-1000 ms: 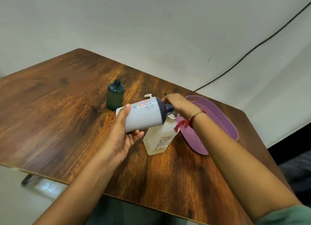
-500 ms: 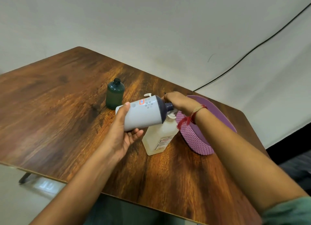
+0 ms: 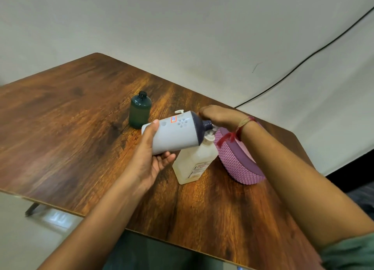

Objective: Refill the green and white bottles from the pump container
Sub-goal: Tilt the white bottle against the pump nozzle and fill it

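Tabletop (image 3: pixel 60 138) bears one green bottle (image 3: pixel 140 113), one pump container (image 3: pixel 194 162); left hand (image 3: pixel 150 160), right hand (image 3: pixel 220 118) grip white bottle (image 3: pixel 176 132).

A wood-grain table (image 3: pixel 60 138) fills the view. A pink knitted basket (image 3: pixel 240 168) with a purple inside stands toward its right side. Behind, a black cable (image 3: pixel 303 61) slants across the pale wall (image 3: pixel 182 27). A dark table leg (image 3: pixel 32 209) shows lower left.

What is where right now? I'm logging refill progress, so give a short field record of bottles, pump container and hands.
white bottle: tilted sideways in the air, dark neck above pump container
left hand: grips its base end
right hand: curled round its dark neck
green bottle: upright on table, uncapped, untouched
pump container: stands on table beside pink basket
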